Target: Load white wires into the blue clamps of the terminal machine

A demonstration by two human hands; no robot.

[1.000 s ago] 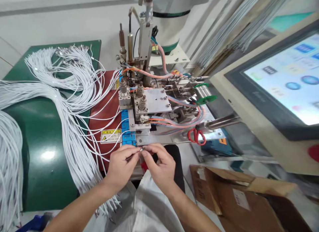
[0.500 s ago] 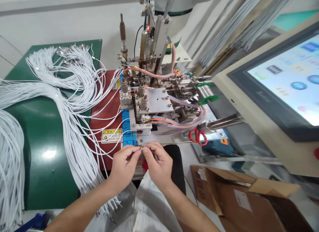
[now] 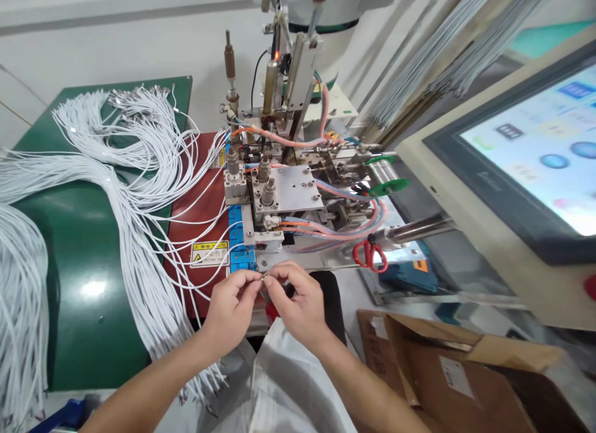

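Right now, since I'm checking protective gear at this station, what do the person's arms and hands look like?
The left hand and right hand are bare: no gloves, and no rings, watch or wristband show. The forearms are uncovered down to the picture's lower edge; no sleeves in view.

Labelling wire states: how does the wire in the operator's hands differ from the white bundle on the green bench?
The held wire is one strand, pinched between left hand and right hand before the machine; the wire bundle is many strands, untouched on the green bench. The held wire is lifted; the wire bundle lies draped flat. Both are thin and white.
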